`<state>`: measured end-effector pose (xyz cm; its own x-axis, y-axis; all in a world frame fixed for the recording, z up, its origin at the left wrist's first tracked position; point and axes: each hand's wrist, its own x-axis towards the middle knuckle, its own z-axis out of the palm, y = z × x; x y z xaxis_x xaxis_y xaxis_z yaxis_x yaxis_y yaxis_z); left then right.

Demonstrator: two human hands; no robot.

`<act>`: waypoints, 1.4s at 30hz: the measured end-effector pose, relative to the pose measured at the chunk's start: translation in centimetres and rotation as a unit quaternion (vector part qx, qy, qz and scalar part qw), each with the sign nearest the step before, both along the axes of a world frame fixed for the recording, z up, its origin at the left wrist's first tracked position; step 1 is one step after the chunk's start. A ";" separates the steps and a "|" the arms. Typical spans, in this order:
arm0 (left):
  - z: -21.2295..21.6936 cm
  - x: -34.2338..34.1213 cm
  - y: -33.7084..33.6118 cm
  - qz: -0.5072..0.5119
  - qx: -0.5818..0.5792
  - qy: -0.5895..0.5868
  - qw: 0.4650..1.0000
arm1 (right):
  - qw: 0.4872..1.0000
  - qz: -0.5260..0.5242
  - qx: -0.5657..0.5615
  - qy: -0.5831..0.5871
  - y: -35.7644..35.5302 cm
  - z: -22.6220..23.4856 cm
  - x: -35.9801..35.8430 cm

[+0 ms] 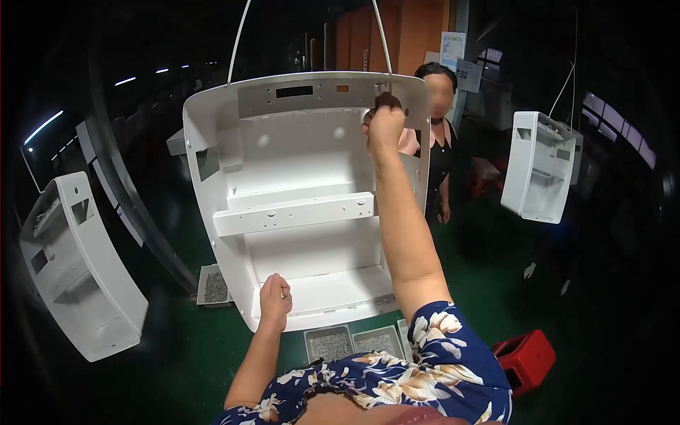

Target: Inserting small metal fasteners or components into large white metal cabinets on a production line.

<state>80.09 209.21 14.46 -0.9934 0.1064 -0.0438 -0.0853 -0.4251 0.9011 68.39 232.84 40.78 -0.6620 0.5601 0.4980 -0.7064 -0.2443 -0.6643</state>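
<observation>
Fingers (pixel 370 122) of the right hand (pixel 387 129) curl at the upper-right corner of one white, boxy housing (pixel 301 152) hung on two white rods (pixel 239 42); the left hand (pixel 275 303) curls loosely below. What either holds is hidden.

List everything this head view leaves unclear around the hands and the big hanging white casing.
Head view:
Right hand: the hand itself hides its fingertips and anything it may grip at the top of the white casing.
Left hand: its curled shape hides the palm, so its contents are unclear.
Hanging wires: upper ends cut off by the top edge.
Small grey pieces below: too small to identify.
</observation>
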 end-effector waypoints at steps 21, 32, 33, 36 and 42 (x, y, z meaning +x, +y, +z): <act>1.1 -0.9 -0.5 -0.016 0.036 -0.019 0.999 | 0.984 0.143 -0.095 -0.041 2.3 -0.9 -1.5; -1.5 -1.9 -0.2 -0.016 -0.046 0.096 0.994 | 0.984 0.084 0.002 -0.157 4.0 -0.7 -6.7; -3.3 -2.9 -0.8 -0.012 -0.127 0.179 0.975 | 0.978 -0.029 0.018 -0.207 3.8 -0.4 -6.5; 0.9 -0.4 -0.2 -0.014 0.025 -0.010 1.000 | 0.982 0.015 0.058 -0.179 1.4 -0.8 -2.3; 0.9 1.0 0.2 -0.024 0.009 -0.002 1.000 | 0.908 0.379 0.047 -0.174 -1.7 -1.3 2.3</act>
<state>81.06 209.44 15.33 -0.9869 0.1549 -0.0445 -0.1089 -0.4371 0.8928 70.65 231.15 39.45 -0.9659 -0.1549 0.2073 -0.1033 -0.5037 -0.8577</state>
